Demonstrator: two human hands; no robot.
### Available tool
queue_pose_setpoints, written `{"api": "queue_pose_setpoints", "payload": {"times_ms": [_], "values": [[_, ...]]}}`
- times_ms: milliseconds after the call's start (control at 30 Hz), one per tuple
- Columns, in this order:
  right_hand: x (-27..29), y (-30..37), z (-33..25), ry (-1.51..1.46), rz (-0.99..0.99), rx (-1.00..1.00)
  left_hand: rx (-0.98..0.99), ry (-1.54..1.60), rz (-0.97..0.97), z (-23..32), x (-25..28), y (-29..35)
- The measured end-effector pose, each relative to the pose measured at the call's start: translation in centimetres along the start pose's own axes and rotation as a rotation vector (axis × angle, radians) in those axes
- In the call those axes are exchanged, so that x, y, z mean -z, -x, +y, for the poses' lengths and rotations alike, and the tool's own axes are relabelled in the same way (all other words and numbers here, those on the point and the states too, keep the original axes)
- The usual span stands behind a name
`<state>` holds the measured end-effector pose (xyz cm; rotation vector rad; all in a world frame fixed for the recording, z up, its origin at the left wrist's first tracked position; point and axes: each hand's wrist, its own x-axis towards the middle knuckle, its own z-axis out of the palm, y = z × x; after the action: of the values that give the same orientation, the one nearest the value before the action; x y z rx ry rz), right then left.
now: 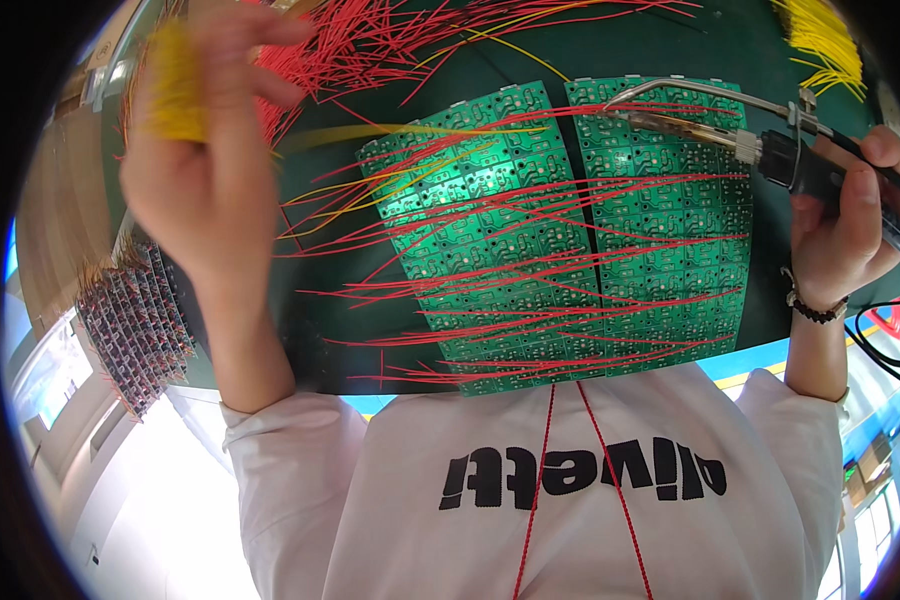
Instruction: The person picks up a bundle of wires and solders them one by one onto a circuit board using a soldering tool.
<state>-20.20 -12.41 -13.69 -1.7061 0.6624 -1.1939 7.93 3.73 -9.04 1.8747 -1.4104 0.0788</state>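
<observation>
My right hand (855,215) is wrapped around a soldering iron (778,160) with a curved metal feed tube (690,88) along it. Its tip is over the upper part of the right green circuit board panel (660,215). My left hand (210,170), smeared by motion, is raised left of the boards with a bundle of yellow wires (175,90) in its grasp. Beside that hand a blurred yellow wire (345,132) stretches toward the left green panel (490,200). Rows of red wires (510,200) and a few yellow ones lie across both panels, their loose ends pointing left.
A heap of red wires (345,45) lies at the back left of the dark green table (320,320). Another yellow wire bundle (820,40) is at the back right. Small populated boards (135,325) are stacked at the left edge. A black cable (875,350) hangs on the right.
</observation>
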Motion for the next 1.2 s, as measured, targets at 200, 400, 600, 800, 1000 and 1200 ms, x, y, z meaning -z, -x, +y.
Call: {"api": "queue_pose_setpoints", "payload": {"times_ms": [200, 400, 600, 800, 1000, 1200], "values": [[-1.6, -0.5, -0.9, -0.034, 0.055, 0.009, -0.284, 0.119, -0.186, 1.8, 2.0, 1.4], [-2.9, -0.4, -2.0, -0.138, -0.179, 0.138, -0.233, -0.083, -0.382, 1.1, -0.6, 4.8], [-3.4, 0.2, -2.7, 0.057, -0.275, 0.109, -0.244, -0.007, -0.266, 0.1, -1.2, 5.5], [-4.3, 1.5, -2.3, -0.141, -0.219, 0.028, -0.265, 0.008, -0.201, -0.4, -1.6, 5.8], [-3.9, 1.5, -1.5, -0.083, -0.208, 0.130, -0.250, 0.049, -0.211, -0.4, -2.2, 5.9], [-2.5, 1.1, -1.6, 0.121, -0.366, 0.230, -0.226, 0.072, -0.234, -0.3, -2.3, 5.9]]}}
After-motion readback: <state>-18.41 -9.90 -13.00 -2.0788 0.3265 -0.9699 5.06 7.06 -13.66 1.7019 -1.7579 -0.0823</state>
